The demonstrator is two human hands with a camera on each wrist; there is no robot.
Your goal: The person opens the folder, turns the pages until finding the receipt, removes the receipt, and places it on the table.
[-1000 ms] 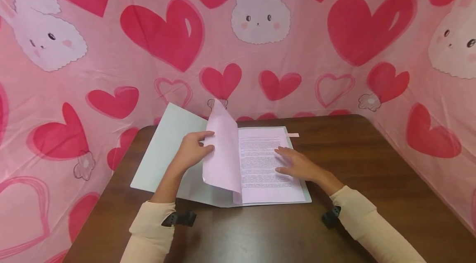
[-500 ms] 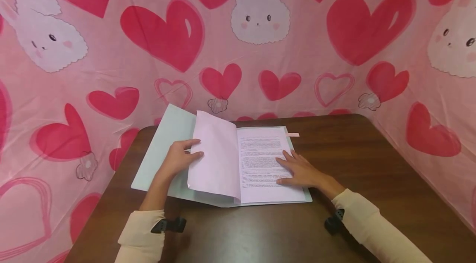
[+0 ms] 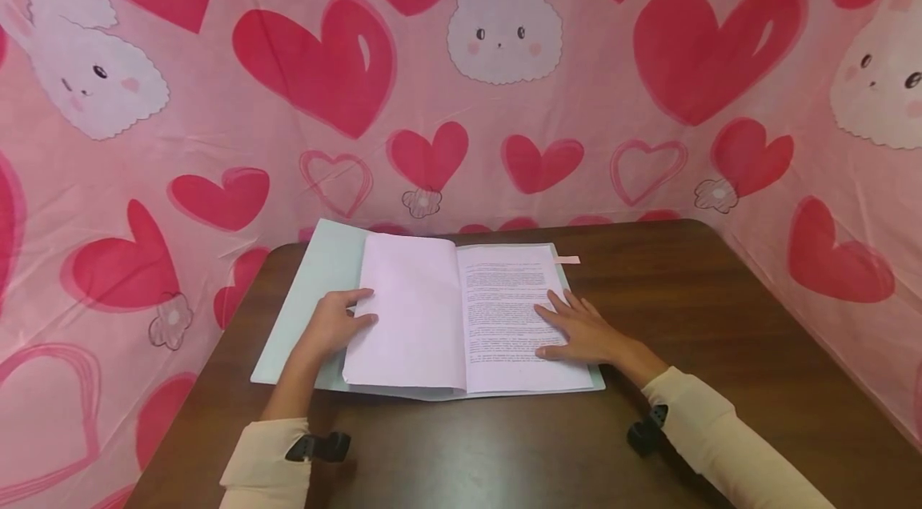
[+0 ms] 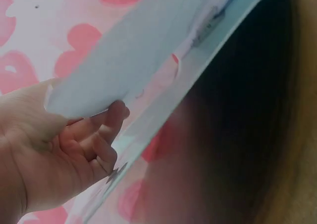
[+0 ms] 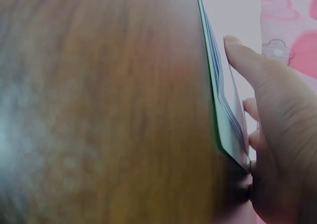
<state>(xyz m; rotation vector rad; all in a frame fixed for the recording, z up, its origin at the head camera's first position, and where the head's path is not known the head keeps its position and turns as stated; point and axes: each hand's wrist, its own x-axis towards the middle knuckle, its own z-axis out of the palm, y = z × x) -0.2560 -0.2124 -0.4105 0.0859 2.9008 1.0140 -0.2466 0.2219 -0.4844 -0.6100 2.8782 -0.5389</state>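
Observation:
A pale green folder (image 3: pixel 294 309) lies spread on the table, holding a stack of paper. My left hand (image 3: pixel 333 326) grips the left edge of a turned sheet (image 3: pixel 406 313), whose blank back faces up. In the left wrist view, the sheet (image 4: pixel 119 60) passes between the thumb and the curled fingers, raised off the folder cover. On the right side, a printed page (image 3: pixel 504 317) lies face up. My right hand (image 3: pixel 583 329) rests on its right edge with fingers spread; the right wrist view shows the thumb and fingertips touching the paper.
A small pink tab (image 3: pixel 567 260) sticks out from the stack's right edge. The dark wooden table (image 3: pixel 648 277) extends around the folder. Behind it hangs a pink cloth (image 3: pixel 598 101) with hearts and rabbits.
My left hand has carried the sheet leftward and down, from nearly upright to lying lower over the left cover. The right hand has come down onto the printed page and spread its fingers.

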